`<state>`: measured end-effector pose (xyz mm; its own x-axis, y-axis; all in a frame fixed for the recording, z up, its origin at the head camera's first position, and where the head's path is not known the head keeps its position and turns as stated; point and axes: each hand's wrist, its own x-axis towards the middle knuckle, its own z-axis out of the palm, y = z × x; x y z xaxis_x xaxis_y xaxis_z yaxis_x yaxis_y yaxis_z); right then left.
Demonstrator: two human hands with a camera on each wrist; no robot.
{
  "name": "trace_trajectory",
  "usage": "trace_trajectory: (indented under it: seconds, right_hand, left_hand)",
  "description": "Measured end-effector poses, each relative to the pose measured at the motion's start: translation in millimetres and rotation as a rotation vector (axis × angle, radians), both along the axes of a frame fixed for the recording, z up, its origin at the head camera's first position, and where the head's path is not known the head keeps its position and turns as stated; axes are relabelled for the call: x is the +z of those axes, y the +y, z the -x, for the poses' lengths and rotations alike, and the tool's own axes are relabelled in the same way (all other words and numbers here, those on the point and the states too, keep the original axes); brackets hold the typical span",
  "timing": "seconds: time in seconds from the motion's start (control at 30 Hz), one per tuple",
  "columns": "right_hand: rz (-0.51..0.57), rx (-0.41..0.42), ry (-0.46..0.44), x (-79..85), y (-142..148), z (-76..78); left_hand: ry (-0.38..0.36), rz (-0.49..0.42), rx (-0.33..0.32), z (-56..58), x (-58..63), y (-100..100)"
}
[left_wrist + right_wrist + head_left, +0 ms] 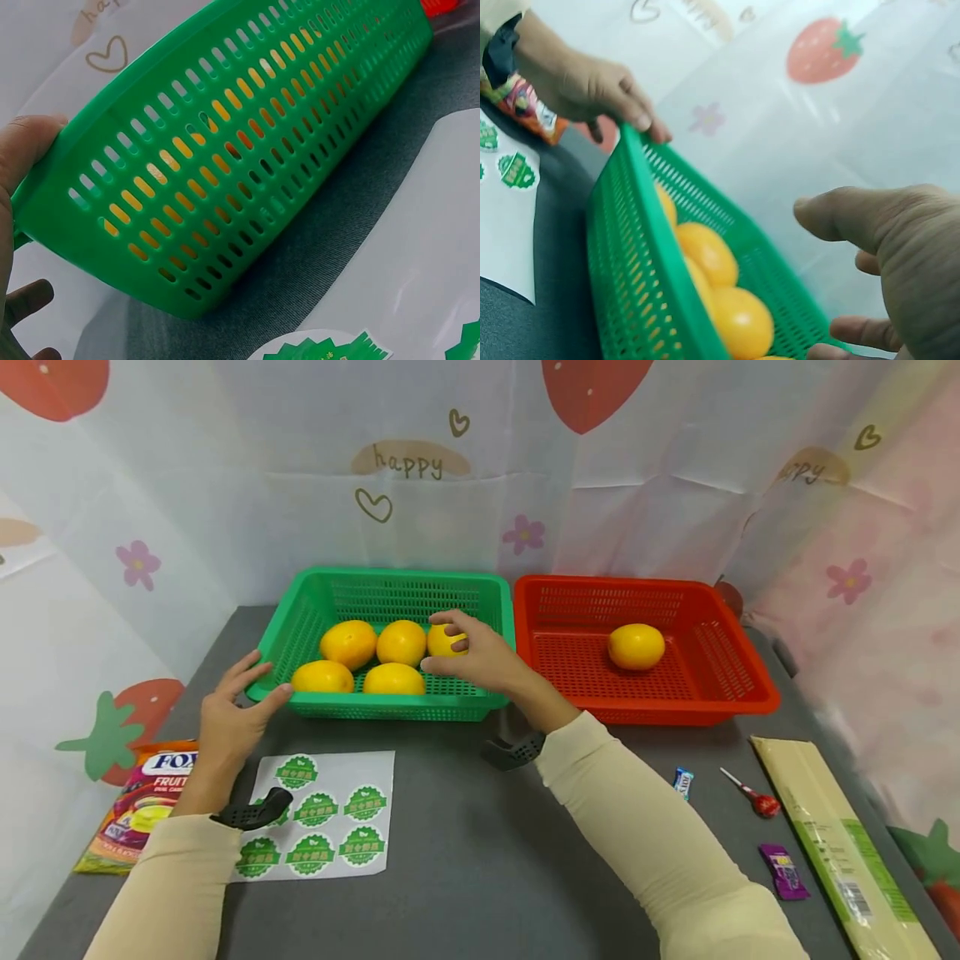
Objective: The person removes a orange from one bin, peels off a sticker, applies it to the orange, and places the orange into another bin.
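Note:
My left hand (234,718) grips the left front corner of a green plastic basket (397,706), thumb and fingers at its rim. Several yellow-orange citrus fruits (348,643) lie inside in two rows. Over the right part of that basket hovers my right hand (491,658), thumb and fingers spread apart. It partly covers the rightmost fruit (442,642) in the head view. In the right wrist view, nothing shows between the thumb (832,214) and fingers. To the right stands a red basket (645,710) holding one yellow fruit (636,647).
A sheet of round green stickers (341,777) lies before the green basket, with a candy bag (142,802) left of it. At the right are a blue-wrapped candy (682,782), a red lollipop (765,805), a purple-wrapped candy (784,872) and a long beige packet (843,843). A printed curtain hangs behind.

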<state>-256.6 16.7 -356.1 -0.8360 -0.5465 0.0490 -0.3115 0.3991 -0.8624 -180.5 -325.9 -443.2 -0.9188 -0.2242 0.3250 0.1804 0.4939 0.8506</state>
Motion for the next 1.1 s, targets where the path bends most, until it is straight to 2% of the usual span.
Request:
trace_trajectory:
  seconds: [0.23, 0.4, 0.57, 0.83, 1.1]
  right_hand:
    - [-0.127, 0.029, -0.115, -20.8, -26.5, 21.0]
    - [-0.216, 0.068, -0.157, -29.4, -40.3, 29.5]
    - [-0.292, 0.119, -0.156, -34.9, -51.4, 31.8]
    - [-0.426, 0.171, -0.082, -42.4, -62.8, 37.6]
    - [-0.454, 0.171, -0.086, -46.2, -68.3, 39.5]
  left_hand:
    - [-0.002, -0.002, 0.012, -1.2, 1.5, 1.4]
    - [-0.007, -0.009, 0.011, -0.2, 1.0, 0.9]
    - [-0.015, -0.014, 0.004, -1.8, 0.2, 1.5]
    - [-0.016, -0.018, 0.010, -2.1, -1.1, 1.9]
    - [-0.027, -0.023, 0.019, 0.0, -3.7, 0.9]
